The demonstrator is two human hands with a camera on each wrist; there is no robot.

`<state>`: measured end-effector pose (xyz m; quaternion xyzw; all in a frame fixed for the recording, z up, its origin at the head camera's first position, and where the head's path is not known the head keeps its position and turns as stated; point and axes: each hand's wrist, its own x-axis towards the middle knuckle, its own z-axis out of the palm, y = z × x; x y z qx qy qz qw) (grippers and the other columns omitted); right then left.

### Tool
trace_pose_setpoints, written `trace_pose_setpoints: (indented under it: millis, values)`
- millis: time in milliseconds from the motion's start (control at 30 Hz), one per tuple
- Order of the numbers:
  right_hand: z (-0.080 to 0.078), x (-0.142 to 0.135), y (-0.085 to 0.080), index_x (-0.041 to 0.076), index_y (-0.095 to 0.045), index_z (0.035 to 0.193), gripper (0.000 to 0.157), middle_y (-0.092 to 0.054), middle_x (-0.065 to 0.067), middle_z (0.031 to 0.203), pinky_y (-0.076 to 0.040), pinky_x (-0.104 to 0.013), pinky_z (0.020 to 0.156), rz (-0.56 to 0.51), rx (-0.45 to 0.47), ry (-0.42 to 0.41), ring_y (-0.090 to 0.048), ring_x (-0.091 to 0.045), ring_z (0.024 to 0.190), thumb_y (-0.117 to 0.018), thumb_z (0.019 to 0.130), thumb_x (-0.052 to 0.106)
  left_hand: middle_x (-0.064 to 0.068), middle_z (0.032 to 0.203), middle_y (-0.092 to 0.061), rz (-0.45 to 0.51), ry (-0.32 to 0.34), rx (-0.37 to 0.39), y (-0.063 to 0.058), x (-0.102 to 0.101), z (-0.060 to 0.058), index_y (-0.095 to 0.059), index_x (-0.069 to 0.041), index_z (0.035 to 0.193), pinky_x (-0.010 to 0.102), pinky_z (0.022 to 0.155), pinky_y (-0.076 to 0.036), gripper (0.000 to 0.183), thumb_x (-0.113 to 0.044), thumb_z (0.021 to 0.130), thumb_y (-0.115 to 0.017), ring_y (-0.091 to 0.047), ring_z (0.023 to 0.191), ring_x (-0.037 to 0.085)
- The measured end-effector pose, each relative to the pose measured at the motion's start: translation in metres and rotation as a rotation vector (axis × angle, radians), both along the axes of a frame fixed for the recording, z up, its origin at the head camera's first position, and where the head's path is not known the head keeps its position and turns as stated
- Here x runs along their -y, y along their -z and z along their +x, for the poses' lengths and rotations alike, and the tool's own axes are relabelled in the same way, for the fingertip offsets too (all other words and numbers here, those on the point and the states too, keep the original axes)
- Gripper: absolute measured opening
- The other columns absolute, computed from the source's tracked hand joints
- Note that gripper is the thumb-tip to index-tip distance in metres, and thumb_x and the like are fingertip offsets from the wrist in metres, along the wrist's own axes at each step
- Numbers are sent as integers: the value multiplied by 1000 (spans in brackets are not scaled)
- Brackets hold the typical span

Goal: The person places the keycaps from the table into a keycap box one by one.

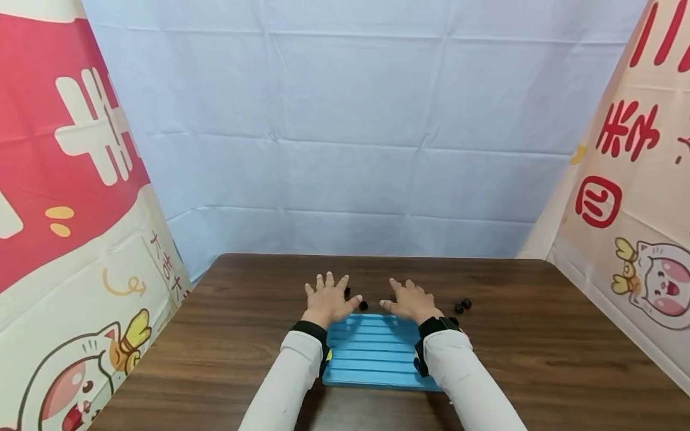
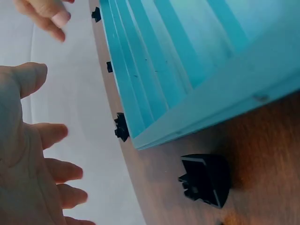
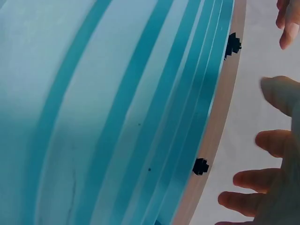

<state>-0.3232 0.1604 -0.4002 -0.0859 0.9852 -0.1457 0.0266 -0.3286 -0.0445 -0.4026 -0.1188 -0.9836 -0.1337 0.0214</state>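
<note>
A pale blue sheet (image 1: 345, 120) hangs behind everything, flanked by a printed cloth on the left (image 1: 64, 269) and another on the right (image 1: 620, 179); together they seem meant to screen off the surroundings. Within them stands the dark wood-grain table (image 1: 226, 371), carrying the work.

The blue ridged panel (image 1: 372, 353) lies flat on the table near its front edge, between the person's forearms, probably set there so that both arms reach it equally. Its ridges run from side to side; whether it is a tray or a lid, I cannot tell.

The left hand (image 1: 327, 301) and right hand (image 1: 412, 302) extend past the panel's far edge, well apart from each other. Both are released, with fingers spread and nothing in the grasp. In the wrist views they look raised, which would leave panel and pieces resting by their own weight.

Smallest are the black pieces: two beside the left thumb (image 1: 363, 306), a close pair (image 1: 462, 306) beyond the right wrist, and a hollow one (image 2: 206, 180) near a panel corner. They seem placed around the panel to keep its surface free.
</note>
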Motion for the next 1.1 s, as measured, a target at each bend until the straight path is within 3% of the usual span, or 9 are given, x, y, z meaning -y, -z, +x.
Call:
trace_pose_setpoints:
  millis: [133, 267, 367, 733, 1100]
  values:
    - [0, 1, -1, 4, -38, 142, 69, -37, -29, 137, -35, -61, 88, 31, -7, -4, -39, -47, 119, -62, 88, 40, 21, 144, -31, 0, 4, -7, -3, 0, 1, -41, -15, 142, 59, 99, -23, 67, -58, 91, -43, -26, 131, 41]
    - [-1, 1, -3, 2, -46, 136, 65, -50, -24, 127, -44, -53, 80, 27, 1, -2, -50, -40, 110, -68, 85, 37, 16, 130, -48, -34, 12, -14, -6, -1, 0, -52, -12, 133, 54, 90, -37, 66, -61, 89, -45, -47, 115, 36]
    - [1, 1, -4, 0, -51, 131, 60, -57, -19, 118, -47, -49, 76, 13, 7, -4, -56, -35, 102, -69, 84, 34, 13, 120, -55, -39, 19, -4, -7, -2, 0, -59, -12, 126, 50, 82, -42, 62, -60, 88, -49, -55, 102, 32]
    - [4, 4, -1, -2, -53, 128, 58, -60, -17, 112, -46, -50, 76, 16, 16, -30, -58, -34, 98, -70, 83, 31, 13, 117, -55, -51, 25, 10, -6, 2, 4, -62, -13, 121, 51, 83, -41, 59, -59, 86, -52, -54, 101, 32]
    - [3, 2, -2, -1, -51, 130, 57, -57, -19, 119, -44, -52, 80, 16, 37, -31, -55, -36, 104, -69, 85, 30, 11, 115, -56, -56, 45, 32, -7, 8, 3, -63, -13, 120, 50, 81, -43, 53, -54, 86, -57, -57, 95, 29]
